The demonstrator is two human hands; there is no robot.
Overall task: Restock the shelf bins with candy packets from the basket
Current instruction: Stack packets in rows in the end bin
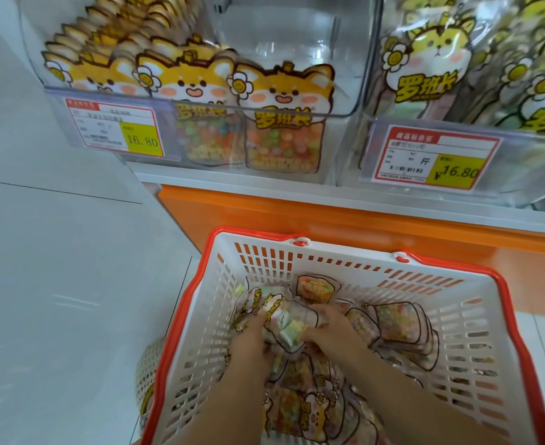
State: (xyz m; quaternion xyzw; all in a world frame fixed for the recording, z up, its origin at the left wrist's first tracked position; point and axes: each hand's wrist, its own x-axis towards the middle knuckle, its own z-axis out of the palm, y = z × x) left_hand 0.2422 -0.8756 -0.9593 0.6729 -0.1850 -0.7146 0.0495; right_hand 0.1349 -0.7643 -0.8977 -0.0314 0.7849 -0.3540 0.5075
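— What takes up the most room?

— The floor (56, 284), pale grey glossy tiles with thin seams. Next is the shelf (297, 216), with a flat orange base under a smooth white ledge.

— And on the ledge?

— Two clear hard-plastic bins with rounded corners. The left bin (297, 43) holds rows of orange packets (284, 117) cut to the outline of a cartoon dog's head, with round coloured sweets showing through their transparent lower halves; its back right part is bare. The right bin (521, 149) is packed with yellow-green packets (431, 59) of the same shape.

— The basket?

— The basket (207, 332) stands on the floor just before the shelf. It is white slotted plastic with sloping walls and an orange-red rim. Candy packets (396, 316), glossy and crinkled, lie heaped over its bottom, some fanned against the right wall.

— Any labels?

— A red-bordered price tag (114, 130) with a yellow square sits on the left bin's front, and a second tag (431, 155) on the right bin's.

— The hands?

— Both are down inside the basket. The left hand (252, 335) and right hand (332, 326) curl their fingers round a clear packet (289, 326) of pale green and white pieces, one at each side. It is motion-blurred.
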